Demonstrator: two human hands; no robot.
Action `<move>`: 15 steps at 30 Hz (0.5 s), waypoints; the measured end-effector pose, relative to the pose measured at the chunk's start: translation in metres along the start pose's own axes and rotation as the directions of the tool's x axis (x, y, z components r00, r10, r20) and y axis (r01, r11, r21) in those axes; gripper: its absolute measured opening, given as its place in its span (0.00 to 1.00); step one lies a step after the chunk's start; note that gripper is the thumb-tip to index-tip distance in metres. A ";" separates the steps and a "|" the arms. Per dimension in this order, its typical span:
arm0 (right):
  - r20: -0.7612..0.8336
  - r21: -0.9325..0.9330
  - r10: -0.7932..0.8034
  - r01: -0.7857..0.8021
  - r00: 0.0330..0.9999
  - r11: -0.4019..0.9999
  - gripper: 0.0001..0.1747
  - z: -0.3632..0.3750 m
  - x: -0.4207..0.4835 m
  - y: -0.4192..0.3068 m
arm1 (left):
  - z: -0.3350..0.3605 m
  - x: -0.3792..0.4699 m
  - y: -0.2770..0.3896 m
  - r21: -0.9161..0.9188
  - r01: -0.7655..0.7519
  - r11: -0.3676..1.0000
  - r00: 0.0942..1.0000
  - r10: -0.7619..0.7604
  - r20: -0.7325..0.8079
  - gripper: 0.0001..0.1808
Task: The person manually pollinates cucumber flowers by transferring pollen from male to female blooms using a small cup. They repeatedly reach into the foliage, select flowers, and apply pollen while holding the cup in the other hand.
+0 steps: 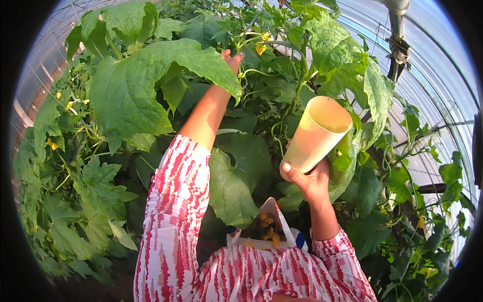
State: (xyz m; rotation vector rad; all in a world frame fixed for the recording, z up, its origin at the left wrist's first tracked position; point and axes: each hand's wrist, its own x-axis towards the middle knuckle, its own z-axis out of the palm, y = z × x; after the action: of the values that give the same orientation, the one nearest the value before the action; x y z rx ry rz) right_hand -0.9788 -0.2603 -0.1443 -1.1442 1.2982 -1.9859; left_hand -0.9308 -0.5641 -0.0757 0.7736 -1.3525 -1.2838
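My left hand point(233, 62) reaches up among the vines, its wrist partly behind a large green leaf point(132, 87). Its fingers are near a thin stem, and whether they grip anything cannot be made out. Close by on the right hang yellow flowers point(261, 48). My right hand point(311, 179) is closed round the lower part of a pale yellow plastic cup point(315, 136), tilted with its mouth up and to the right. The part of the cup's inside that shows holds nothing visible. Below the hands, at my waist, an open bag point(281, 222) contains yellow flowers point(268, 230).
Dense climbing vines with broad leaves point(100, 188) surround both arms. A metal post point(396, 45) with tied material stands at the upper right, before the curved plastic greenhouse wall point(434, 75). More vines point(407, 188) climb on the right.
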 end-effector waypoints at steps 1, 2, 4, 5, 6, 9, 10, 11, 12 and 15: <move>0.011 0.014 0.021 -0.021 1.000 1.000 0.35 -0.003 0.000 0.002 | -0.004 0.026 -0.015 0.053 -0.032 0.998 0.999 0.032 -0.006 0.41; 0.053 0.022 0.021 -0.022 0.998 1.000 0.36 -0.008 0.001 0.003 | -0.008 0.041 -0.022 0.109 -0.063 0.992 0.998 0.064 -0.007 0.41; 0.077 0.011 0.106 -0.107 0.991 0.994 0.37 -0.018 0.001 -0.001 | 0.004 0.049 -0.024 0.159 -0.052 0.986 0.998 0.057 -0.024 0.41; 0.083 -0.003 0.130 -0.130 0.988 0.991 0.37 -0.022 0.000 -0.001 | 0.008 0.052 -0.024 0.185 -0.047 0.982 0.998 0.054 -0.034 0.41; 0.078 -0.001 0.153 -0.154 0.985 0.988 0.37 -0.024 -0.002 -0.002 | 0.008 0.061 -0.027 0.092 -0.057 0.994 0.998 0.059 -0.011 0.37; 0.115 -0.037 0.210 -0.207 0.971 0.978 0.38 -0.028 -0.006 -0.003 | -0.001 0.082 -0.031 0.199 -0.018 0.980 0.985 -0.016 0.169 0.31; 0.121 -0.008 0.232 -0.232 0.965 0.973 0.38 -0.026 -0.006 -0.004 | 0.003 0.084 -0.035 0.190 -0.083 0.978 0.987 0.055 0.153 0.27; 0.132 -0.011 0.292 -0.293 0.947 0.956 0.38 -0.025 -0.006 -0.003 | 0.004 0.085 -0.038 0.181 -0.091 0.979 0.987 0.064 0.148 0.28; 0.128 -0.017 0.352 -0.353 0.927 0.936 0.37 -0.024 -0.008 -0.002 | 0.010 0.081 -0.039 0.167 -0.095 0.981 0.986 0.069 0.155 0.28; 0.112 0.013 0.420 -0.424 0.901 0.906 0.35 -0.016 -0.011 0.008 | 0.016 0.072 -0.039 0.112 -0.031 0.993 0.984 0.010 0.180 0.25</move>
State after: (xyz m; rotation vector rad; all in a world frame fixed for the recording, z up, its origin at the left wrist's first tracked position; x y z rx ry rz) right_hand -0.9872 -0.2474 -0.1584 -0.8481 1.3167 -1.6014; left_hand -0.9702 -0.6357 -0.0919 0.7342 -1.5863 -1.2923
